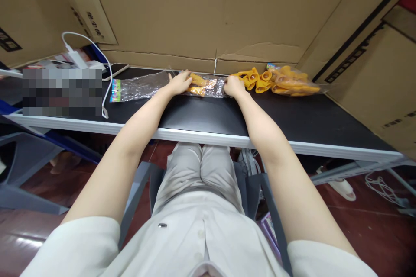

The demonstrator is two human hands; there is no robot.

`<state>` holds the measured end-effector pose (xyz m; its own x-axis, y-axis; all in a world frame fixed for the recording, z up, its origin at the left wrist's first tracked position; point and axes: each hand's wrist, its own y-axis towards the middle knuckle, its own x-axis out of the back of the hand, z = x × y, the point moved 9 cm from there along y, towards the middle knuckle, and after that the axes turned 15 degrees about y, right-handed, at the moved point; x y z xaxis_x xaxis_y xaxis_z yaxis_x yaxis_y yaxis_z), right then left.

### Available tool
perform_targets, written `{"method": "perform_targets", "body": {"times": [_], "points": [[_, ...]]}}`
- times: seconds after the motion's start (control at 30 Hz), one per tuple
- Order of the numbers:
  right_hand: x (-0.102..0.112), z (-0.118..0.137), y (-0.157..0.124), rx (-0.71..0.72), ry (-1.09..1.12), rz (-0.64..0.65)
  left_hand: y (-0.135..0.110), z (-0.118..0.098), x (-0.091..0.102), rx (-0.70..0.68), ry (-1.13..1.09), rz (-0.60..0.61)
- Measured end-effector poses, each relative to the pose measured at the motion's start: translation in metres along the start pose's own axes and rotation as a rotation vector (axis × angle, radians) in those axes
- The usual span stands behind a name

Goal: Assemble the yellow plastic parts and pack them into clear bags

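A long clear plastic bag [143, 87] with a colourful header strip lies across the black tabletop, and orange rubbery pieces [197, 84] show inside its right part. My left hand [180, 83] rests on the bag beside these pieces, its fingers stretched out and apart. At the bag's right end, my right hand [235, 86] has its fingers curled and pinched on the plastic edge. Just beyond that hand sits a pile of loose orange pieces [260, 81] with round, cup-like ends. A filled bag of orange pieces [294, 84] lies farther right.
Cardboard walls [195, 13] stand behind the table and to the right. At the left are a white cable [109, 65], a phone [116, 71] and a blurred-out area. A pale metal edge [208, 137] runs along the table's front.
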<state>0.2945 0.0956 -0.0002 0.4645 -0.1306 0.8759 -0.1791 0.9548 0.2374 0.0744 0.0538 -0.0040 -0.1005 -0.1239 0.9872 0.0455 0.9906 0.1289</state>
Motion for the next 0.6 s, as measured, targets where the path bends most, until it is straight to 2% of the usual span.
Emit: {"method": "perform_targets", "body": {"times": [0.13,0.2,0.33,0.47,0.6], "points": [[0.03,-0.011,-0.008,-0.08,-0.089,-0.173,-0.006,-0.018,-0.012,-0.114,0.048,0.165],[0.034,-0.022,-0.01,-0.166,-0.134,-0.172,-0.006,-0.02,-0.017,-0.144,0.061,0.196],[0.03,-0.04,-0.013,-0.315,-0.149,-0.097,0.002,-0.015,-0.022,-0.159,0.07,0.175],[0.036,-0.044,-0.011,-0.289,-0.022,-0.162,0.01,-0.008,-0.025,-0.158,0.078,0.157],[0.053,-0.053,0.004,-0.198,0.183,-0.367,0.013,-0.002,-0.026,-0.148,0.075,0.134]]}}
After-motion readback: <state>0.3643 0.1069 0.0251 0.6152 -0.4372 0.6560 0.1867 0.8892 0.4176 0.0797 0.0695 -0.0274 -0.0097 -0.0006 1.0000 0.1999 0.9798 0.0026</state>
